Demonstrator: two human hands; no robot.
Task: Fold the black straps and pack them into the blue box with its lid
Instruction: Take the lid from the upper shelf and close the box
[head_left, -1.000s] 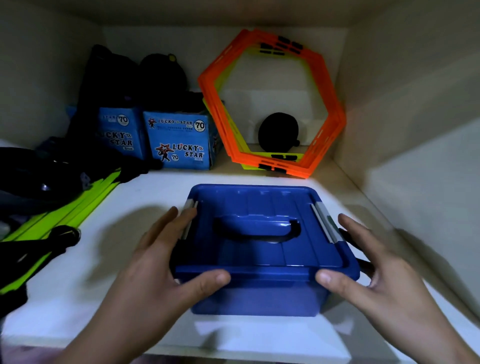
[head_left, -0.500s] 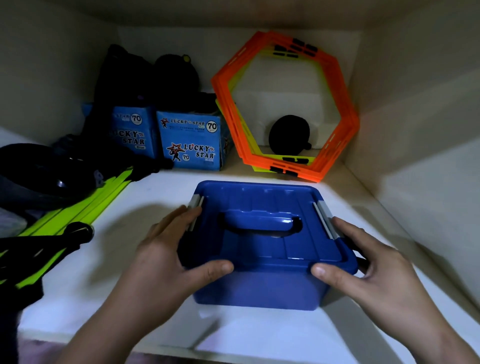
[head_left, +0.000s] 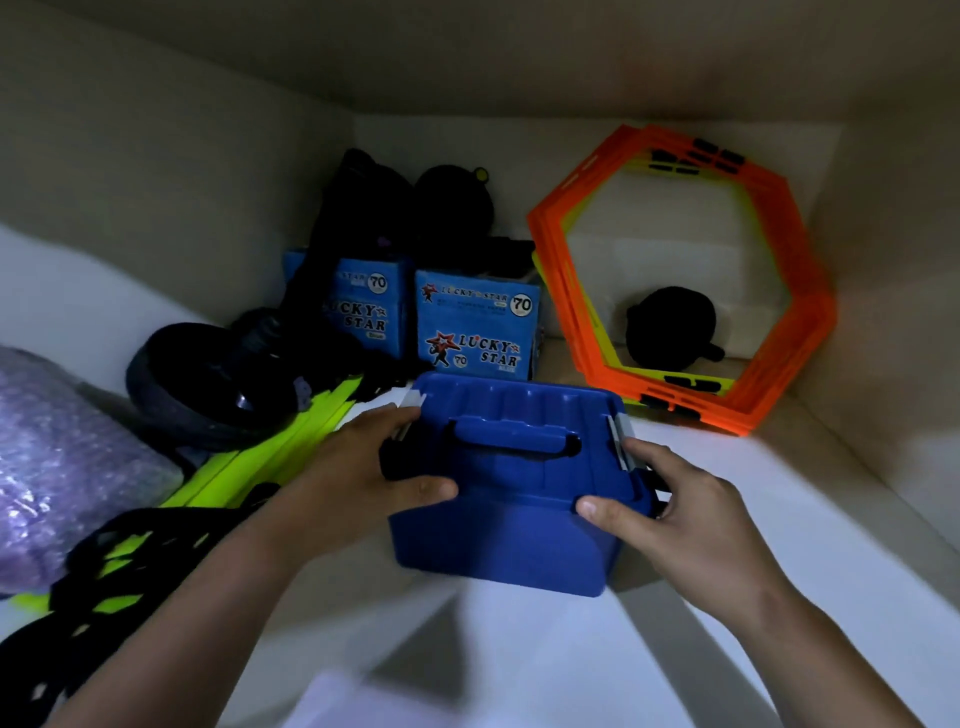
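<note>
— Where's the blue box (head_left: 506, 493)?

— Mid-shelf (head_left: 779, 519), lid (head_left: 514, 415) on, in front of the Lucky Star cartons (head_left: 475, 325); orange hexagon frames (head_left: 680, 280) lean in the back right corner.

— And the hands?

— Left hand (head_left: 358, 478) clasps its left side, right hand (head_left: 680, 504) its right, thumbs on the front wall, fingers around the grey side latches.

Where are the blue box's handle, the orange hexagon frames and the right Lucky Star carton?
handle (head_left: 511, 439), head view, middle of the bar.
orange hexagon frames (head_left: 558, 291), head view, left edge.
Lucky Star carton (head_left: 475, 327), head view, printed front.
</note>
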